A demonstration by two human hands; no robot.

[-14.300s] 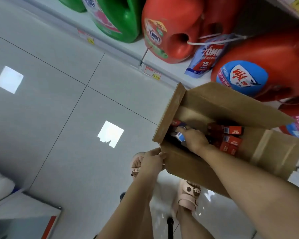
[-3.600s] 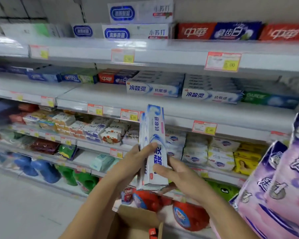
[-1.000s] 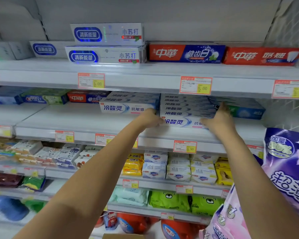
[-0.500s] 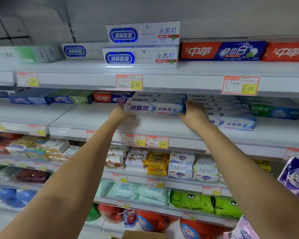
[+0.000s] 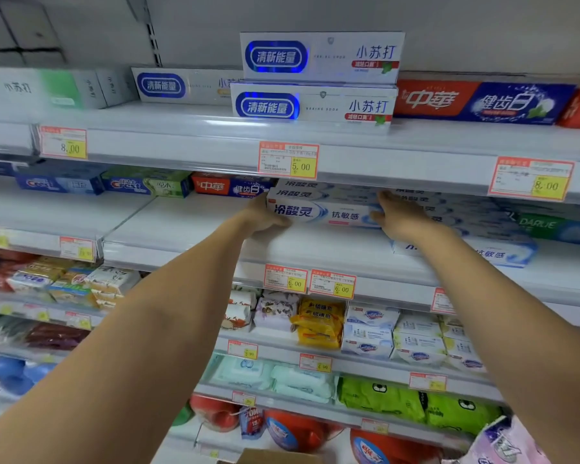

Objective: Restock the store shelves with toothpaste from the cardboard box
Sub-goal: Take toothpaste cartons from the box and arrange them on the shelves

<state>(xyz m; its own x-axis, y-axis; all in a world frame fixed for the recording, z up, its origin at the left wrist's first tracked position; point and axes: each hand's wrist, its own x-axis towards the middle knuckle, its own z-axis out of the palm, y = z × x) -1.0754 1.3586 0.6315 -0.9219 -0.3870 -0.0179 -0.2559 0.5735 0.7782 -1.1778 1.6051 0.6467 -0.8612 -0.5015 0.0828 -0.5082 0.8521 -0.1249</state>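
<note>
As a restocking round takes in the toothpaste bay, a person's left hand clasps the left end of a stack of toothpaste boxes on the second shelf, its thumb hooked under the front carton. The right hand presses the stack's right end, fingers straight and together. The white-and-blue cartons lie lengthwise, set toward the far side of the shelf. A second stack of the same brand lies just to their right, nearer the shelf lip. A corner of the cardboard box shows at the near bottom edge, its contents out of sight. The step in hand appears to be squaring the placed cartons into line. The next move calls for both hands to release without dragging the top carton, then reach down to the box for more.
</note>
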